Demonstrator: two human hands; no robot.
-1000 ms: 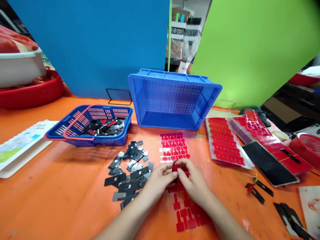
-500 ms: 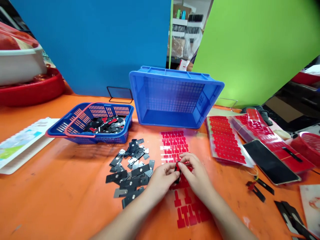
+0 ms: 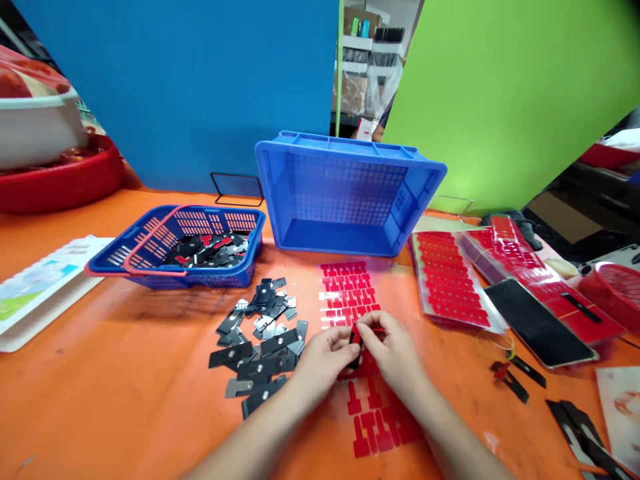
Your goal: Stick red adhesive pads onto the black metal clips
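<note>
My left hand [image 3: 323, 357] and my right hand [image 3: 393, 352] meet at the middle of the orange table, both pinching a small black metal piece [image 3: 356, 341] with a red sticker on it. They hover over a clear sheet of red T-shaped stickers [image 3: 350, 293]. A heap of black and silver metal pieces [image 3: 260, 340] lies just left of my left hand. Behind that heap stands a low blue basket [image 3: 150, 257] that holds black pieces with red stickers.
A large blue crate [image 3: 350, 190] stands tipped behind the sticker sheet. More red sticker sheets [image 3: 450, 280] and a dark phone [image 3: 537, 323] lie to the right, with loose black strips [image 3: 515, 380] near them. A red basin [image 3: 60, 180] and a white tray [image 3: 35, 290] sit at the left.
Both hands have shifted slightly away from me along the sticker sheet, still working the small piece between the fingertips. Nothing else on the table moved.
</note>
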